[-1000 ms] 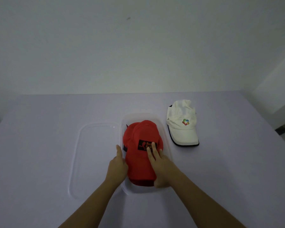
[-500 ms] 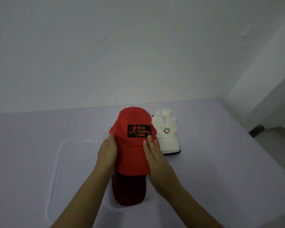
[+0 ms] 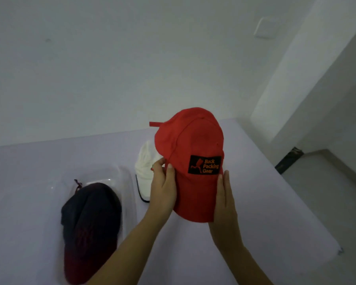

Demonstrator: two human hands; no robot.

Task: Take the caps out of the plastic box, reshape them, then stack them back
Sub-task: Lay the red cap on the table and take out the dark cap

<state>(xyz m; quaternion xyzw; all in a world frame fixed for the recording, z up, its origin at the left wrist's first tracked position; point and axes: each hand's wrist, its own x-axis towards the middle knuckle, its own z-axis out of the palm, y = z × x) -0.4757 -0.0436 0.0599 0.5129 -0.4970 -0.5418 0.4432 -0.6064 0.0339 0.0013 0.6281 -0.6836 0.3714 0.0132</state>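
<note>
Lilac tabletop (image 3: 265, 202) below; seemingly light, soft-crowned red cap (image 3: 193, 145) held at stiffer brim: left hand (image 3: 162, 188) pinching, right hand (image 3: 224, 202) straight-fingered alongside.

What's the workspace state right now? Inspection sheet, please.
Surface: pale lavender table.
Job's things: red cap held above the table; dark cap in the clear plastic box; white cap on the table beside the box.
Clutter: nothing seen.
Fingers: left hand pinches the red cap's side; right hand flat against its other side.
Cables: nothing seen.
Surroundings: pale wall with wall plate; dark object on floor at right.
</note>
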